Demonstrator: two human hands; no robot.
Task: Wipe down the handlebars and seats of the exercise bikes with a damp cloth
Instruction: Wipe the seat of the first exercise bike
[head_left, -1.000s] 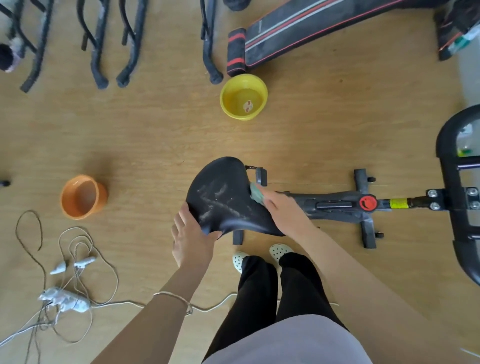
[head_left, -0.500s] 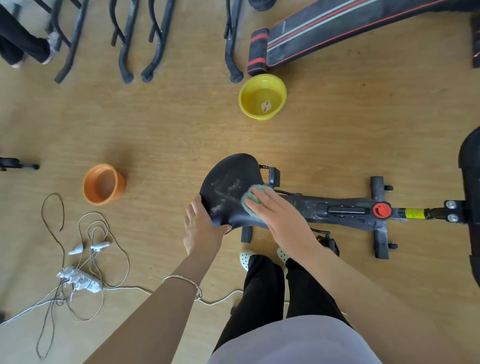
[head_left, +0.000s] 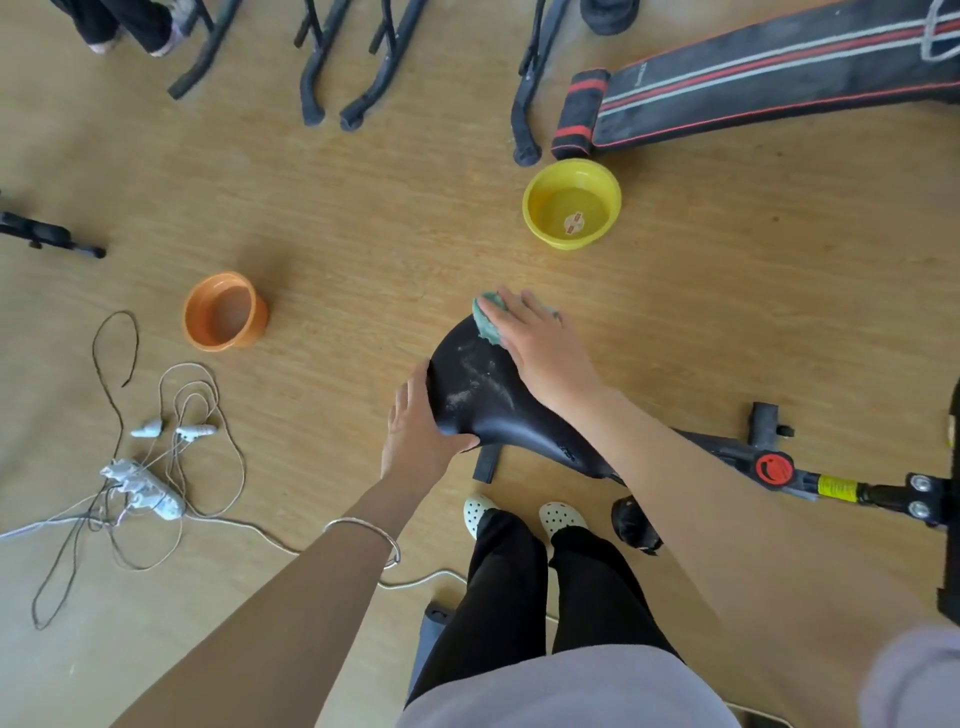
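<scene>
The black bike seat (head_left: 483, 405) sits in the middle of the view, streaked with pale dusty smears. My right hand (head_left: 540, 348) presses a green cloth (head_left: 488, 322) flat onto the far edge of the seat. My left hand (head_left: 421, 431) grips the seat's near left edge, thumb under the rim. The bike frame (head_left: 769, 462) with a red knob runs off to the right; the handlebars are mostly out of view at the right edge.
A yellow basin (head_left: 571, 205) holding water stands on the wooden floor beyond the seat, an orange bowl (head_left: 223, 312) to the left. A power strip with tangled cables (head_left: 145, 488) lies at left. A black bench (head_left: 753, 93) and equipment legs (head_left: 332, 67) line the top.
My right hand has slid the cloth from the seat's right side across to its far edge. My left hand has kept its hold on the near edge.
</scene>
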